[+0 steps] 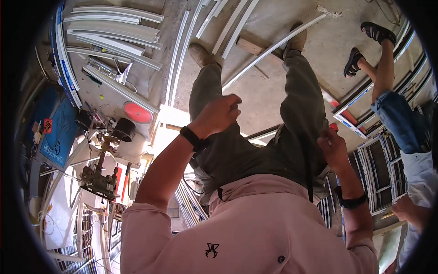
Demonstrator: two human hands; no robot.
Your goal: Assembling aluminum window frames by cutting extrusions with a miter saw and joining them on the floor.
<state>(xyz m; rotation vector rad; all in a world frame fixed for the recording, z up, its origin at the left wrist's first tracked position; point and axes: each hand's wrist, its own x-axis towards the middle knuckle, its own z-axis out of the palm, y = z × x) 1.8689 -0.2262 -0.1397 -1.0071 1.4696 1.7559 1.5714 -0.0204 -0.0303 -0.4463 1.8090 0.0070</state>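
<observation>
Above my left thigh is my left hand (pixel 218 115), its fingers loosely bent with gaps between them and nothing visible in them. My right hand (pixel 333 147) is beside my right hip with curled fingers. A small red object (pixel 334 127) shows at those fingertips; its kind is unclear, and my hand hides part of it. Beyond my hands, a long pale metal bar (pixel 273 51) runs slantwise from my left shin past my right shoe.
Several metal profiles (pixel 114 32) lie on the floor at far left. A dark machine (pixel 102 176) stands at left, near a red disc (pixel 138 112). Another person in sandals (pixel 378 33) is at right, beside stacked frames (pixel 376 169). A wooden block (pixel 252 45) lies between my feet.
</observation>
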